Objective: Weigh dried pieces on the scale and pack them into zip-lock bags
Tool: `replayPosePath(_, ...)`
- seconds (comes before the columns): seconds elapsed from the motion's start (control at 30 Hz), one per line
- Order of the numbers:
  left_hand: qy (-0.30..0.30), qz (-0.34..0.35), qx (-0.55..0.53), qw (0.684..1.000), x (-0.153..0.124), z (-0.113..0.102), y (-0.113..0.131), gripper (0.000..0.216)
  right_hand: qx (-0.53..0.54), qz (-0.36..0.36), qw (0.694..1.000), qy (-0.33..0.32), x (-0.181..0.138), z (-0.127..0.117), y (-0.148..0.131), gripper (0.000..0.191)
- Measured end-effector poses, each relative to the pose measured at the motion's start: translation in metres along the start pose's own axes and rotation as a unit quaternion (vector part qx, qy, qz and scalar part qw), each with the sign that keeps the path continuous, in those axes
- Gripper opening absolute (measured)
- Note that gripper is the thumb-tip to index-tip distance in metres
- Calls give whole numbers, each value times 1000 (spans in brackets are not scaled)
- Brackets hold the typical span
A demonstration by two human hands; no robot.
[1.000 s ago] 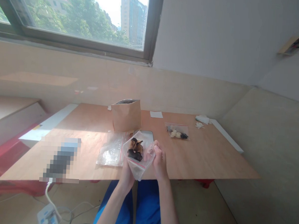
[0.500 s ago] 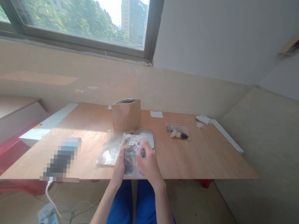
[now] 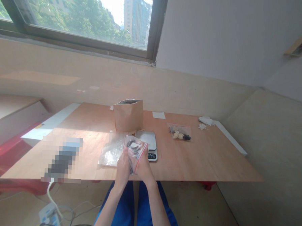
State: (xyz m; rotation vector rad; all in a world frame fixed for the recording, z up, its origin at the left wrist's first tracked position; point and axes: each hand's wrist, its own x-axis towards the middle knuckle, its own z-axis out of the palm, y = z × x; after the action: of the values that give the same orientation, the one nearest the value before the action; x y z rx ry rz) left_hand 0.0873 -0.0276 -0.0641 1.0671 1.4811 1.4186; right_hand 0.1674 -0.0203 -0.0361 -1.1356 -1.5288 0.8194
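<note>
Between my two hands is a clear zip bag (image 3: 134, 151) with a red seal strip and dark contents I cannot name. My left hand (image 3: 123, 167) grips its left side, and my right hand (image 3: 143, 166) is closed on its right side by the red strip. Just behind and right of the bag lies a digital kitchen scale (image 3: 149, 140), its display panel partly covered by my right hand. A clear plastic bag (image 3: 110, 153) lies flat to the left of my left hand. Behind it stands an open brown paper pouch (image 3: 129, 117).
Another zip bag (image 3: 179, 132) with pale and dark pieces lies on the right of the wooden table (image 3: 204, 159). Crumpled white paper (image 3: 206, 120) and a white card (image 3: 158, 115) are at the back. A blurred-out device (image 3: 63, 160) with a white cable (image 3: 50, 195) lies left.
The zip bag has turned and tilted in my hands, its red strip now slanting along the right side. My right hand has moved lower, uncovering more of the scale and its panel.
</note>
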Motion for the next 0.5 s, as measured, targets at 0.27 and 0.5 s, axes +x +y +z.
replayPosePath(0.27,44,100,50,993,7,-2,-18,39,6,73,997,-24,-3,16,3,44)
replayPosePath(0.5,56,-5,27,998,8,-2,-12,42,8,74,997,26,-1,18,18,26)
